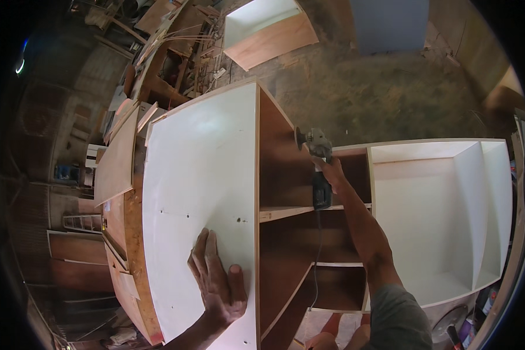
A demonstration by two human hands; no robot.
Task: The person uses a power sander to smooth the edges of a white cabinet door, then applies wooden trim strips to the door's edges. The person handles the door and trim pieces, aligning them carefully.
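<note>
A large wooden cabinet with a white outer panel (201, 157) and brown inner walls (274, 137) stands in front of me. My left hand (219, 280) lies on the white panel near its right edge, fingers stretched out and holding nothing. With my right hand (332, 173) I grip an angle grinder (321, 193). Its round disc (299, 138) is at the cabinet's far right edge; whether it touches the wood I cannot tell. From the grinder's rear a grey cord (318, 248) hangs down past the brown shelves.
To the right stands a white-lined open cabinet (420, 216) with dividers. Wooden boards (119, 154) lean along the left, beside scrap wood. Farther off are a box-like cabinet (274, 44) and a blue-grey panel (389, 26) on a dusty floor (385, 96).
</note>
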